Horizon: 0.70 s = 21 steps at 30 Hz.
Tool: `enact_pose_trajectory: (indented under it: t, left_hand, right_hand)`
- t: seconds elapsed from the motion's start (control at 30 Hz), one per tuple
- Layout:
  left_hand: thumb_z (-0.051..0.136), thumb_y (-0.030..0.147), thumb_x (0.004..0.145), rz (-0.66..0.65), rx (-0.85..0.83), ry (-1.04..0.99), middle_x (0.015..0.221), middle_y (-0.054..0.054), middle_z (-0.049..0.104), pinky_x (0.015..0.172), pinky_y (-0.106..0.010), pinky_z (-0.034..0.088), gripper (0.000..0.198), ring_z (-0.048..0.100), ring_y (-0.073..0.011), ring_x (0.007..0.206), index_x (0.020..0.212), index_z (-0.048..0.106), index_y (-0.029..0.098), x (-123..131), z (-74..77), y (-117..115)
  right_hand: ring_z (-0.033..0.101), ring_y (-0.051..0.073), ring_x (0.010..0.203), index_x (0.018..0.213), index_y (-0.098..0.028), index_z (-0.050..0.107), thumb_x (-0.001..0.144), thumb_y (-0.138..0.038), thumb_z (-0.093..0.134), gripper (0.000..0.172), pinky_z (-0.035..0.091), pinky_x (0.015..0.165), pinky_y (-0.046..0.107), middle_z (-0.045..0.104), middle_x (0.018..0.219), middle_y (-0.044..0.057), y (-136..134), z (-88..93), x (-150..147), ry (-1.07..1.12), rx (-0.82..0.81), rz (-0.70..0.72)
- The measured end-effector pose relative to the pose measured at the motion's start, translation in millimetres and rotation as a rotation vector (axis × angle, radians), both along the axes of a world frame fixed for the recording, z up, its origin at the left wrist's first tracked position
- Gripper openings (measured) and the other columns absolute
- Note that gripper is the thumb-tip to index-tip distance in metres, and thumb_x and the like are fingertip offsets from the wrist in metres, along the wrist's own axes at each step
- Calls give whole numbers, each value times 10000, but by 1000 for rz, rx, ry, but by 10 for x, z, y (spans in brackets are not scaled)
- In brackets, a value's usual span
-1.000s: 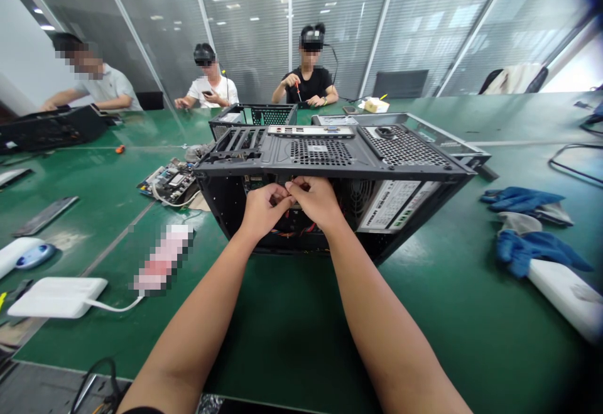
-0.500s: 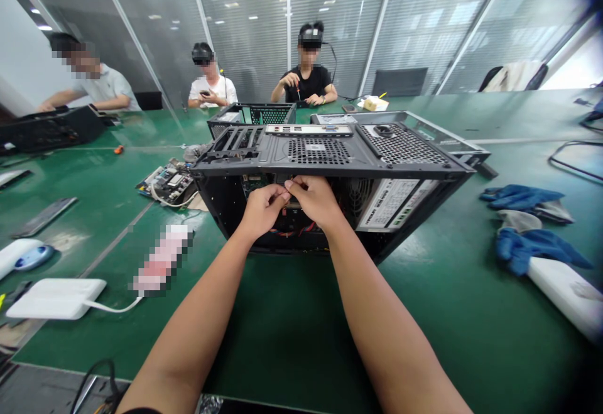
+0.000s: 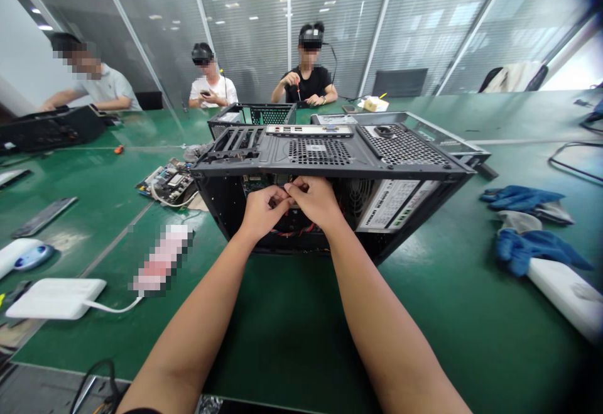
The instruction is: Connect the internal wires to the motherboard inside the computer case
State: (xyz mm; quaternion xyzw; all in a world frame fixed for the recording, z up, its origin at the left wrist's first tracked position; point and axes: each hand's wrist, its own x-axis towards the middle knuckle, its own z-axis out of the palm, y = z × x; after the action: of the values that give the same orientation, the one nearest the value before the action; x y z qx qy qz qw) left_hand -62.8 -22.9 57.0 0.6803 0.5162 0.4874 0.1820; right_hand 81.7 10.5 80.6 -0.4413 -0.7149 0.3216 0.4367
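Note:
A black computer case [image 3: 264, 172] stands on the green table with its open side facing me and its vented back panel on top. Both my hands reach into that opening. My left hand [image 3: 266, 210] has thumb and fingers closed in a pinch, and my right hand [image 3: 313, 197] pinches right beside it, fingertips meeting. Whatever lies between the fingertips is hidden. Behind the hands a circuit board [image 3: 255, 181] shows in part. To their right sits a power supply [image 3: 393, 205] with a white label and a fan grille. Red and blue wires [image 3: 296, 233] run below the hands.
A loose motherboard [image 3: 172, 181] lies left of the case. Nearer on the left are a white power bank [image 3: 56, 298] and a cabled, blurred-out phone [image 3: 162, 260]. Blue gloves [image 3: 527, 247] and a white box [image 3: 565, 291] lie right. Another case [image 3: 254, 112] stands behind; several people sit opposite.
My left hand has shifted very slightly right and down, its fingers still pinched against the right hand's. The case has not moved.

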Motion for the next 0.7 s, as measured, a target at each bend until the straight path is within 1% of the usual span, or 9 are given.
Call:
enact_pose_trajectory:
  t: [0.17,0.3,0.4,0.6,0.7]
  left_hand:
    - [593,281,836,-31,-4,33,614,1,655,523,-225,371,169,540,-114,547,758,667,151,-17,-28,24]
    - [578,299,866,-96,-25,19,647,-8,662,583,-239,399,202,561,-125,593,757,663,151,-52,-64,61]
    - [586,311,871,-154,-57,-39,663,-15,656,619,-251,421,213,574,-134,623,750,655,151,-73,-88,84]
    - [621,356,868,-255,-112,-209,670,-18,639,633,-257,442,238,563,-125,619,750,645,151,-89,-146,115]
    - [639,364,851,-257,-124,-257,669,-19,638,616,-254,439,235,555,-119,605,752,644,151,-82,-161,123]
  right_hand:
    - [540,138,604,626,-177,607,799,-236,592,182,355,613,280,636,620,11,-4,-1,12,-18,4,11]
    - [524,137,606,622,-176,591,806,-236,572,194,352,620,282,615,610,3,13,-5,20,-3,-2,53]
    - [518,139,613,619,-178,578,810,-251,559,205,359,631,282,596,597,-4,31,-9,29,34,-37,92]
    - [511,140,632,657,-175,587,810,-287,552,193,369,657,287,584,618,-7,66,-54,41,115,-74,148]
    - [506,137,629,661,-173,593,817,-300,552,206,369,661,288,581,618,-7,66,-62,38,115,-56,141]
